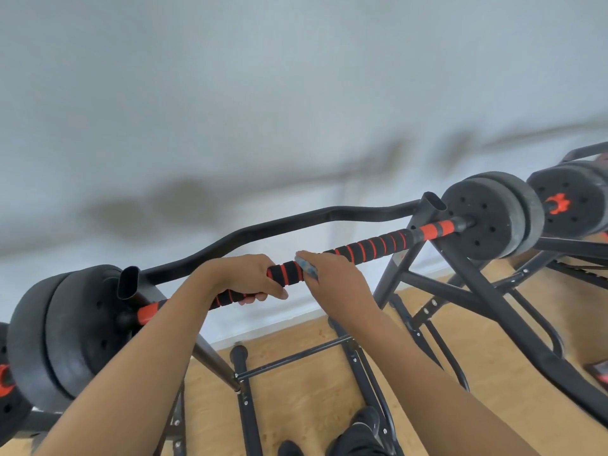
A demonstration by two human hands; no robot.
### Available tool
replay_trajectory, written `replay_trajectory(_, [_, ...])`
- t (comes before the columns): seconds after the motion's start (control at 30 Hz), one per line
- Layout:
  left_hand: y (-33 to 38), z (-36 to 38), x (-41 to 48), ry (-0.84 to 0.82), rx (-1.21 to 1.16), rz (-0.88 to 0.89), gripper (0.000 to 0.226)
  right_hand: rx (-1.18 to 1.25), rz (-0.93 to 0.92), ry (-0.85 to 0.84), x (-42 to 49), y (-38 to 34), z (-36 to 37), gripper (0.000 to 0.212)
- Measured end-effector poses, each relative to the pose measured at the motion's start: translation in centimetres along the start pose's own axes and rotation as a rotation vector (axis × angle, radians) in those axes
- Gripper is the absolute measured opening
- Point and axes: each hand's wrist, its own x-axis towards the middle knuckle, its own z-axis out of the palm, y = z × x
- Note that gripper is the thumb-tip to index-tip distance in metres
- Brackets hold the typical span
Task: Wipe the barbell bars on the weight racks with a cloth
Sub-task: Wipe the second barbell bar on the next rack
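Hands sit close together near the middle of the barbell bar [378, 246], which slants across the view from 8 o'clock up to 2 o'clock and lies on the black rack [487, 301]; its sleeve is black foam ringed with red stripes

Left hand [245, 279] comes in from 7 o'clock on a bare, nearly straight forearm; it is clamped on the bar from above, fingers curled under the foam and the thumb lying along the front

Right hand [332, 281] reaches in from 5 o'clock, back of the hand toward the camera, wrist slightly bent; it holds a pale blue cloth [307, 268] wrapped against the bar, just to the 3 o'clock side of the left hand, with only an edge of the cloth showing past the knuckles; the fingers themselves are hidden behind the hand

Dark weight plates [490, 215] load the bar's end at 2 o'clock, and another stack [65, 337] loads the end at 8 o'clock; a curved black bar [263, 230] lies just behind, toward 12 o'clock; a pale wall [296, 93] fills the upper half; wooden floor [312, 390] shows below, with dark shoes [358, 432] at 6 o'clock
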Motion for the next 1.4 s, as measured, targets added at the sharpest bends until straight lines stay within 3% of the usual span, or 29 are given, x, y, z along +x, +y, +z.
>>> replay_trajectory(0.13, [-0.2, -0.7, 0.2, -0.150, -0.166, -0.021, 0.040, -0.027, -0.043, -0.046, -2.5, 1.1, 1.1, 0.056])
replay_trajectory(0.23, [-0.2, -0.8, 0.3, -0.184, -0.173, -0.007, 0.039, -0.016, -0.048, -0.050, -3.9, 2.3, 1.3, 0.065])
replay_trajectory(0.3, [0.0, -0.5, 0.2, -0.037, -0.060, 0.047, 0.043, 0.024, -0.048, -0.037, -3.9, 3.3, 1.2, 0.062])
replay_trajectory(0.4, [0.7, 1.2, -0.8, 0.426, 0.334, 0.109, 0.047, 0.063, -0.079, 0.037, -3.1, 3.9, 0.7, 0.053])
replay_trajectory(0.47, [1.1, 3.3, -1.2, 0.623, 0.569, 0.075, 0.044, 0.121, -0.078, 0.117, -2.2, 3.0, 0.3, 0.051])
replay_trajectory(0.57, [1.2, 6.1, -0.5, 0.787, 0.633, 0.042, 0.036, 0.174, -0.053, 0.153, -0.3, 1.8, 0.1, 0.041])
replay_trajectory(0.7, [1.1, 6.4, 0.2, 0.850, 0.659, 0.026, 0.031, 0.035, -0.036, 0.061, 1.9, 0.8, 0.6, 0.016])
replay_trajectory(0.77, [1.0, 6.5, 0.3, 0.861, 0.673, 0.022, 0.029, 0.039, 0.021, 0.061, 2.4, 0.7, 0.4, 0.025])
replay_trajectory(0.83, [0.9, 6.4, 0.4, 0.851, 0.677, 0.017, 0.028, 0.051, 0.020, 0.062, 2.4, 0.6, 0.1, 0.027])
replay_trajectory(0.97, [0.9, 5.2, 0.7, 0.715, 0.579, -0.015, 0.027, 0.021, -0.043, 0.022, 1.3, 0.7, 0.1, 0.010])
replay_trajectory(1.17, [1.1, 1.5, 1.1, 0.178, 0.091, -0.018, 0.034, -0.121, -0.094, -0.085, 0.7, 0.7, -0.4, 0.009])
replay_trajectory(1.27, [1.3, 0.1, 0.8, 0.009, -0.012, -0.008, 0.044, -0.172, -0.118, -0.105, 0.5, 0.5, -0.6, 0.013])
replay_trajectory(1.33, [1.5, -0.1, 0.4, -0.032, -0.038, -0.011, 0.050, -0.171, -0.119, -0.091, 1.0, 0.4, -0.9, 0.011])
replay_trajectory(1.4, [1.7, 0.1, 0.1, 0.051, -0.005, 0.023, 0.052, -0.143, -0.106, -0.061, 2.0, 0.4, -1.2, 0.007])
